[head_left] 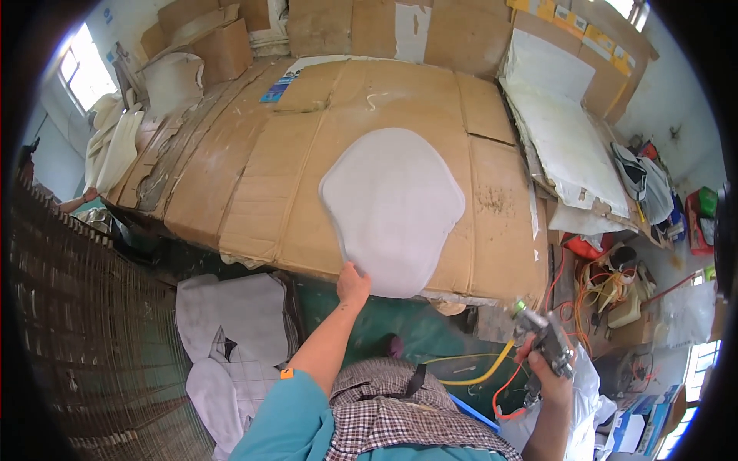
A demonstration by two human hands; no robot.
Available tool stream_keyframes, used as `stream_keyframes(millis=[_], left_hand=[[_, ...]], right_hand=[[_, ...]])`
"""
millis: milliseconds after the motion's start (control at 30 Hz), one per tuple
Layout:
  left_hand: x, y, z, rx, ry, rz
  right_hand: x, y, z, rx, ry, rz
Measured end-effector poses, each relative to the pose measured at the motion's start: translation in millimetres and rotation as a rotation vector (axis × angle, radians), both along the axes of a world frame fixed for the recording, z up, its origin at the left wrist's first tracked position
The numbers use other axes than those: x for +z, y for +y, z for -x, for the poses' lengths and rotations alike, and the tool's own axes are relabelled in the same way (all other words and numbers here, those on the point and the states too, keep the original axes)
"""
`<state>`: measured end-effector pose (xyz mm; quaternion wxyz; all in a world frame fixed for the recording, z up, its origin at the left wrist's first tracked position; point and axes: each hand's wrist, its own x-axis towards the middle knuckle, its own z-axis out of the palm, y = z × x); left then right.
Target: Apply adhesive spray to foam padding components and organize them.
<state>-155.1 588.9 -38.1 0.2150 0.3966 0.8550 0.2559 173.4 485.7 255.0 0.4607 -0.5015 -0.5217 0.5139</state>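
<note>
A pale grey, shield-shaped padded panel (393, 203) lies flat on the cardboard-covered table (261, 207), its lower end at the near edge. My left hand (354, 286) is closed on the panel's lower left edge; the fingertips are partly hidden. Off to the right of my body and apart from the panel, my right hand (547, 375) grips a metal spray gun (544, 338) with a green part at its front. An orange hose (503, 399) and a yellow hose (484, 375) run close to the gun.
Grey cut fabric pieces (238, 323) are stacked low at the left, beside a slatted brown rack (92, 323). A white-covered board (573, 146) adjoins the table's right side. Tangled orange hoses (592, 296) hang at the right. Another person's hand (91, 194) shows at the far left.
</note>
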Motion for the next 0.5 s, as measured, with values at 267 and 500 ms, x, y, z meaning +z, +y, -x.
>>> stream_keyframes(millis=[267,500], left_hand=[[3.2,3.0,4.0,-0.013,-0.025,0.053],[21.0,10.3,-0.9,0.031,-0.057,-0.145]], right_hand=[[0.3,17.3,-19.1,0.013,-0.020,0.000],[1.3,21.7,-29.8,-0.014,-0.058,-0.006]])
